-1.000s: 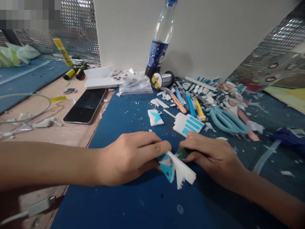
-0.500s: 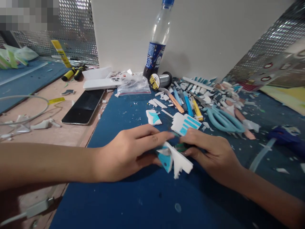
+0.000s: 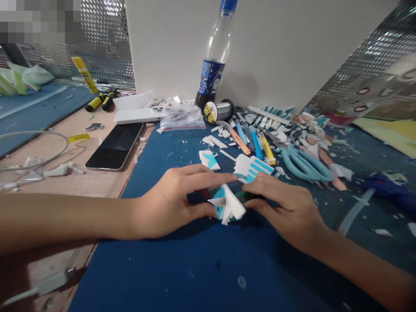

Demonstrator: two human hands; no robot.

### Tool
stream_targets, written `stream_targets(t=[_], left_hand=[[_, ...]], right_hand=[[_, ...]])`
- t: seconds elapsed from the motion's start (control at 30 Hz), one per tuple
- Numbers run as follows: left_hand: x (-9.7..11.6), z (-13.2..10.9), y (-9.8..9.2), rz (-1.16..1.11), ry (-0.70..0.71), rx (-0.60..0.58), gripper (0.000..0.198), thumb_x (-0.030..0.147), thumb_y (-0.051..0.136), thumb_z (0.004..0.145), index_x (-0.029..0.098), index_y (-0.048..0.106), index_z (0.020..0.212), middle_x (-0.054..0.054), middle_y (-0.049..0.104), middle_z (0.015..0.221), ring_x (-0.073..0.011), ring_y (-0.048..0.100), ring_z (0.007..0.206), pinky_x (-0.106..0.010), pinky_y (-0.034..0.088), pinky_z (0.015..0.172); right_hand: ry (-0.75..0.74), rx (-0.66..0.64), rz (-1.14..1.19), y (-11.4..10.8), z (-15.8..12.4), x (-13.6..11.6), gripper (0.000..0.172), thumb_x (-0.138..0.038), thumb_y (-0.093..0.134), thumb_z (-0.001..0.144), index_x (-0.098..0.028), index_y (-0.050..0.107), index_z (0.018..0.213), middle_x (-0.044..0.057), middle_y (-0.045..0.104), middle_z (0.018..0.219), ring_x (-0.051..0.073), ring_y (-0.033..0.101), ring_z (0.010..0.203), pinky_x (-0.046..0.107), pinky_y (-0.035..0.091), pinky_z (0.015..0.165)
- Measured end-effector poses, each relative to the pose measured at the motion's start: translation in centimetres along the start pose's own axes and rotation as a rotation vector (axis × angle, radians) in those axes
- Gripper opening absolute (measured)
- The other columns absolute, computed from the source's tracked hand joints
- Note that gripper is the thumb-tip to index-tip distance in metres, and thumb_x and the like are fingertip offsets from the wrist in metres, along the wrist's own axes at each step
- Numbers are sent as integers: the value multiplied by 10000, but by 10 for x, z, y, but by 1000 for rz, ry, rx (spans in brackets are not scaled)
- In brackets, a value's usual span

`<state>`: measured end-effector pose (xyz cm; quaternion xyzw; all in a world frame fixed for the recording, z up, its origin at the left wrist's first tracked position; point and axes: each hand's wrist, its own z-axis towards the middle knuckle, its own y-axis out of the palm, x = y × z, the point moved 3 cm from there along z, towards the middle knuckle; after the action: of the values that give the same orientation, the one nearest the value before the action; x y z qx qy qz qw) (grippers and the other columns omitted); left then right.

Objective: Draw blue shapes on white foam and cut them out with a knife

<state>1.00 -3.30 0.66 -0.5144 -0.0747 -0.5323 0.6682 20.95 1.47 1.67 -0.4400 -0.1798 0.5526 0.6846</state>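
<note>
My left hand (image 3: 182, 195) pinches a small white and blue foam piece (image 3: 229, 206) between thumb and fingers, low over the blue mat (image 3: 182, 273). The piece has a ragged lower edge and a pointed tip. My right hand (image 3: 282, 203) is closed at the piece's right side, around something dark and green that its fingers mostly hide. Just beyond the hands lie a white foam piece with blue stripes (image 3: 251, 168) and a smaller white piece with a blue shape (image 3: 209, 160).
Light blue scissors (image 3: 303, 164), coloured cutters (image 3: 256, 142) and foam scraps lie at the back right. A bottle (image 3: 212, 65) and a wire spool (image 3: 219, 111) stand behind. A black phone (image 3: 114, 147) is at left, a blue glue gun (image 3: 390, 190) at right.
The foam piece has turned between my hands and its ragged end now sits higher and further left. My left fingers have shifted slightly; my right hand has moved a little left.
</note>
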Motion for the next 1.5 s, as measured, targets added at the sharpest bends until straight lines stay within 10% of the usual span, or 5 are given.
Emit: stream_targets(t=[0.2, 1.0, 1.2, 1.5], left_hand=[[-2, 2, 0, -66, -14, -21, 632, 287, 825, 755, 92, 586, 1306, -115, 676, 1098, -201, 663, 972, -291, 566, 860], [3, 1, 1, -6, 68, 9, 510, 128, 769, 789, 47, 604, 1265, -163, 699, 1164, -211, 679, 1067, -280, 564, 943], [-2, 0, 1, 67, -140, 45, 720, 164, 791, 749, 90, 474, 1391, -113, 717, 1120, -194, 705, 901, -282, 598, 766], [-4, 2, -1, -51, -120, 100, 471, 91, 698, 820, 158, 566, 1267, -70, 663, 1180, -161, 660, 998, -253, 580, 868]], right_hand=[[24, -8, 21, 2, -3, 4, 181, -276, 514, 989, -183, 610, 867, 17, 634, 655, 120, 583, 567, 237, 485, 555], [38, 13, -4, 0, 1, 0, 208, -251, 494, 994, -178, 609, 836, 11, 658, 661, 101, 628, 570, 191, 491, 556], [75, 34, 6, -1, -1, 3, 153, -244, 526, 979, -194, 605, 858, -5, 655, 669, 94, 616, 559, 185, 475, 542], [123, 9, 56, -2, -1, 7, 159, -253, 531, 975, -203, 613, 848, -11, 647, 656, 97, 597, 524, 198, 455, 495]])
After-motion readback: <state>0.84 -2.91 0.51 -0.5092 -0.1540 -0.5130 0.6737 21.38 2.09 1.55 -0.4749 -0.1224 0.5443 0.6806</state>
